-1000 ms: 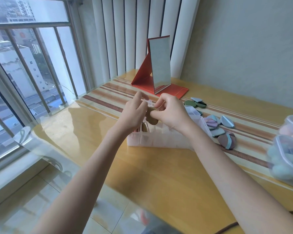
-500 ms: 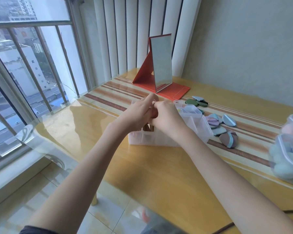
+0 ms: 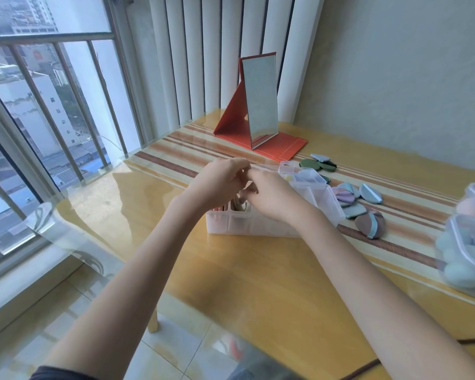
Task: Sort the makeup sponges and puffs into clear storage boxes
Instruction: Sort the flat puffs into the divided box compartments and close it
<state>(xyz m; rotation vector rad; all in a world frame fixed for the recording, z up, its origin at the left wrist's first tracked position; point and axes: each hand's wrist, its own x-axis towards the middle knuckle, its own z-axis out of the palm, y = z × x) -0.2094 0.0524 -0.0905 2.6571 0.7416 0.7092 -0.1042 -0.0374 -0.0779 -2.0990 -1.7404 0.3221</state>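
A clear divided storage box [image 3: 258, 227] stands on the wooden table [image 3: 258, 283]. Both my hands are over its left compartments. My left hand [image 3: 220, 185] has its fingers curled at the box's far rim. My right hand [image 3: 274, 196] reaches its fingertips down into a compartment where puff edges [image 3: 239, 205] stand upright. What either hand holds is hidden. Loose flat puffs lie to the right of the box: a brown one with a blue strap [image 3: 369, 224], a blue one [image 3: 370, 193] and dark green ones [image 3: 310, 164].
A red folding mirror [image 3: 261, 100] stands at the back. Two clear tubs [image 3: 466, 259] with round sponges sit at the right edge. A striped runner [image 3: 176, 152] crosses the table. The window and railing are on the left.
The brown puff that both hands held above the box has gone down out of sight between them. Both hands have sunk lower onto the box's left compartments.
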